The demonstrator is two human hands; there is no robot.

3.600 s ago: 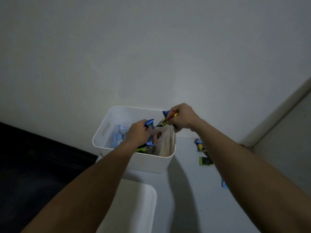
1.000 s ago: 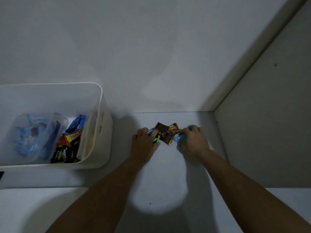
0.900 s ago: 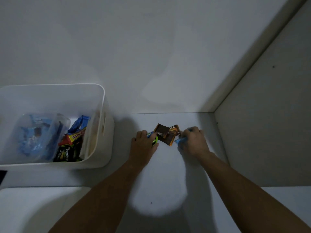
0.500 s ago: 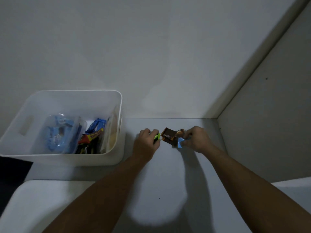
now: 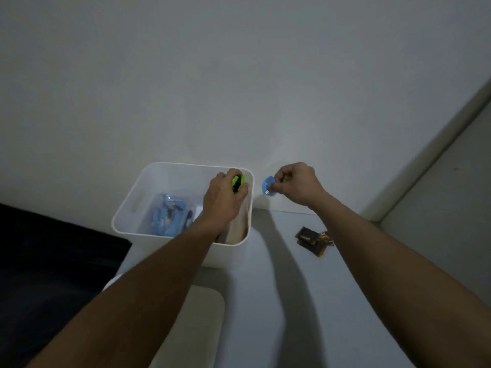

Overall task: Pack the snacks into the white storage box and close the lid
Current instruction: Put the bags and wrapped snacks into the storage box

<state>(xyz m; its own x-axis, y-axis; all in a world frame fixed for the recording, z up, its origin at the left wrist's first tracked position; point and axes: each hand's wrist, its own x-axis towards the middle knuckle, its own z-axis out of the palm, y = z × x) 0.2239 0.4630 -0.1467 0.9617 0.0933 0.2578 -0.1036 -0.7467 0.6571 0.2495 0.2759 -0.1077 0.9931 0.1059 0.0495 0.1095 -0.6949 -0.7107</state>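
Gripping a green-black snack [image 5: 238, 182] over the white box [image 5: 183, 248], left hand [image 5: 224, 200]; right hand [image 5: 297, 184] pinches a seemingly blue wrapper [image 5: 267, 189].

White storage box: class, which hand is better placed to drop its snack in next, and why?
Left. The left hand already holds its green snack above the open white storage box; the right hand holds its blue snack just outside the rim.

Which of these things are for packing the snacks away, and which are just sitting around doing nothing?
For the job:
- white box
- green snack in the left hand
- blue snack in the right hand
- brown snacks on the floor
- lid, lying off the box

Just lying about:
- dark cloth on the left
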